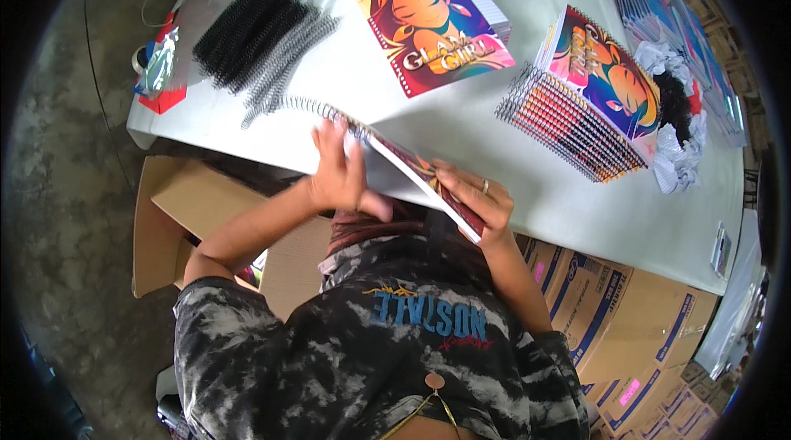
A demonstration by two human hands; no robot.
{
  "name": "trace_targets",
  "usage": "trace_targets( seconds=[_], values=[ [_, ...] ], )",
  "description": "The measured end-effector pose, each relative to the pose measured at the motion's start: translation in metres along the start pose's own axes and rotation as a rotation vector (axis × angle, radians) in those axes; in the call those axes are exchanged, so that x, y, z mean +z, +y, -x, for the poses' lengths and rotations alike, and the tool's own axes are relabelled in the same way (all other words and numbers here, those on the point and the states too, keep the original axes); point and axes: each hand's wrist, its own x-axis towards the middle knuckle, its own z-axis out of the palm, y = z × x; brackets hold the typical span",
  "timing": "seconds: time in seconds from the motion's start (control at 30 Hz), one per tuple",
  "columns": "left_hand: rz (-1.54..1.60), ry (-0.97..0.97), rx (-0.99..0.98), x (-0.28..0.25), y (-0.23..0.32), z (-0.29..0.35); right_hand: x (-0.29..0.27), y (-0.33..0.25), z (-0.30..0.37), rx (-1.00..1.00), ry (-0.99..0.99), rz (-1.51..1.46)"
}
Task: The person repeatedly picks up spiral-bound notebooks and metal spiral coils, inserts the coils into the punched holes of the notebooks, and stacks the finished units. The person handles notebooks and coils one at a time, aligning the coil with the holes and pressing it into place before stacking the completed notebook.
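At table edge (216, 128), right hand (483, 199) grips notebook (418, 178); left hand (339, 172), fingers spread wide, at wire coil (305, 105)

The right hand (486, 207) is wearing a ring (485, 187); a mottled black-and-grey shirt (329, 366) is showing blue lettering (430, 315), a pendant (434, 381) hanging below.

The notebook covers (420, 16) look glossy, the loose coils (247, 32) wiry, the tabletop (601, 222) smooth, the cardboard box (206, 197) matt.
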Motion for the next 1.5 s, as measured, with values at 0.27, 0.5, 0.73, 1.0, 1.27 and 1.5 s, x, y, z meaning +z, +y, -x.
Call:
trace_targets(
  seconds=[0.27,0.5,0.73,1.0,1.27,1.5],
  values=[
    [0.193,0.027,-0.074,0.036,0.011,0.011,0.0,-0.002,0.002,0.024,-0.012,-0.038],
    [0.028,0.132,-0.03,0.031,0.022,-0.003,0.008,-0.007,-0.003,-0.037,-0.069,-0.067],
    [-0.02,0.273,0.047,0.012,0.006,-0.039,0.011,-0.007,-0.004,0.013,-0.036,-0.089],
    [0.042,0.264,-0.119,-0.001,0.009,-0.071,0.004,-0.02,-0.018,0.298,-0.01,-0.187],
    [-0.058,0.481,0.058,-0.001,-0.029,-0.097,0.011,-0.011,-0.02,0.057,-0.066,-0.073],
    [0.149,0.085,0.113,0.018,0.032,-0.014,0.007,-0.007,-0.024,0.045,-0.039,-0.053]
  ],
)
